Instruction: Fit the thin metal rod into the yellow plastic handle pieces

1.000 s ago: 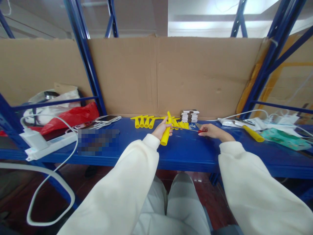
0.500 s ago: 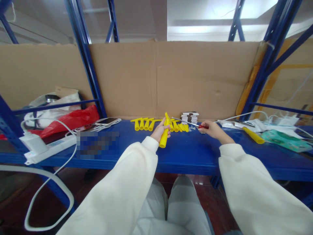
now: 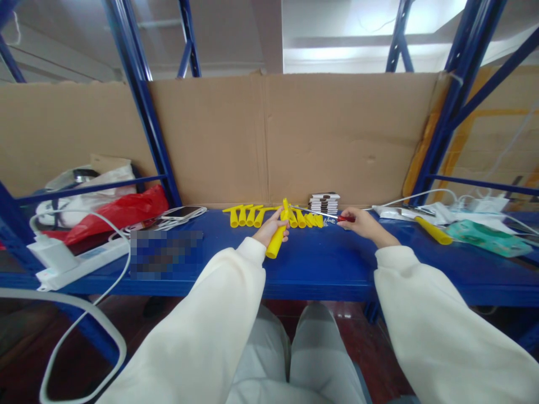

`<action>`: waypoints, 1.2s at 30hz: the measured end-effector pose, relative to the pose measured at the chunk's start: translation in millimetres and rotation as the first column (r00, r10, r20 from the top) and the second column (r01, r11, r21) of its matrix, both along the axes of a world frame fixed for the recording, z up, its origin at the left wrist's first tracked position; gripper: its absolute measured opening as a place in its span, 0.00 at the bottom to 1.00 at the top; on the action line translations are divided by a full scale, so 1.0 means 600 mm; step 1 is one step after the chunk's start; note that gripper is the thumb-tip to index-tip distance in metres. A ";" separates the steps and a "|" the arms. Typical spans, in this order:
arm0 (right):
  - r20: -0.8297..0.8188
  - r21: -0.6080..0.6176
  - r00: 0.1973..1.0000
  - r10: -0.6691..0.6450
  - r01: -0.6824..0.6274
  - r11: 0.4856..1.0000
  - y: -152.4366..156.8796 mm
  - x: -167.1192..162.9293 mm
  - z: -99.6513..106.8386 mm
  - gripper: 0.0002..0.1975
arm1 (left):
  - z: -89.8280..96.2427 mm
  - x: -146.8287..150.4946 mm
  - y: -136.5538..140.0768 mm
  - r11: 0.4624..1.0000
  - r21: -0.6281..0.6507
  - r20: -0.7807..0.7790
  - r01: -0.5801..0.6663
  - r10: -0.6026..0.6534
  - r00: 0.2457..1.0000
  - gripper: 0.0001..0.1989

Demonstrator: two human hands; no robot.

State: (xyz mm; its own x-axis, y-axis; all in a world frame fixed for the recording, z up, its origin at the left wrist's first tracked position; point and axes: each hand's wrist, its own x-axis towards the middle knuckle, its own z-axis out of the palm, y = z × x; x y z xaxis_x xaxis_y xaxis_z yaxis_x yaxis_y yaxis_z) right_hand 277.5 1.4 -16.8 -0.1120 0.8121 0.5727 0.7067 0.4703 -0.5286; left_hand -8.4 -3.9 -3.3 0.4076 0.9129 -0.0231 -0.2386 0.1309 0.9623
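Observation:
My left hand [image 3: 272, 226] grips a yellow plastic handle part [image 3: 275, 242], held tilted over the blue shelf [image 3: 320, 269]. My right hand [image 3: 361, 223] holds a screwdriver with a red handle [image 3: 343, 218]; its thin metal shaft [image 3: 314, 212] points left and its tip meets the top of the yellow part. Behind both hands lies a row of several more yellow parts [image 3: 248, 214], and a small stack of dark and white flat pieces [image 3: 324, 201] stands against the cardboard.
A cardboard sheet [image 3: 269, 134] backs the shelf. At left are a phone [image 3: 182, 212], a red bag [image 3: 118, 213], a white power strip [image 3: 80, 258] and charger with cables. At right lie another yellow part [image 3: 433, 230], white packets and a teal pack [image 3: 488, 238].
My right hand lifted the screwdriver off the shelf and swung its shaft left to the top of the yellow part. The left hand drew the part slightly lower.

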 end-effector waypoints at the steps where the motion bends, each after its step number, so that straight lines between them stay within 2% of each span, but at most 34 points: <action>1: 0.003 0.003 1.000 -0.001 0.001 1.000 0.000 0.000 0.000 0.14 | -0.001 0.000 0.001 1.000 -0.002 0.002 0.003 -0.003 1.000 0.36; 8: 0.034 0.036 0.999 -0.002 0.001 0.999 0.005 0.005 -0.003 0.15 | -0.006 -0.001 0.009 0.999 -0.022 0.048 0.026 -0.025 0.999 0.38; 25: 0.080 0.054 0.996 -0.026 0.022 0.998 0.010 0.013 -0.007 0.13 | 0.002 0.001 -0.003 1.000 -0.002 -0.045 0.014 -0.014 0.999 0.37; 31: 0.147 -0.017 0.987 0.070 -0.069 0.998 0.002 0.009 0.000 0.16 | 0.007 -0.002 -0.006 1.000 -0.012 -0.128 -0.019 0.017 0.992 0.36; 36: 0.171 -0.023 0.981 0.086 -0.083 0.996 0.004 0.007 -0.001 0.17 | 0.007 -0.006 -0.004 0.999 -0.007 -0.149 -0.039 0.037 0.988 0.36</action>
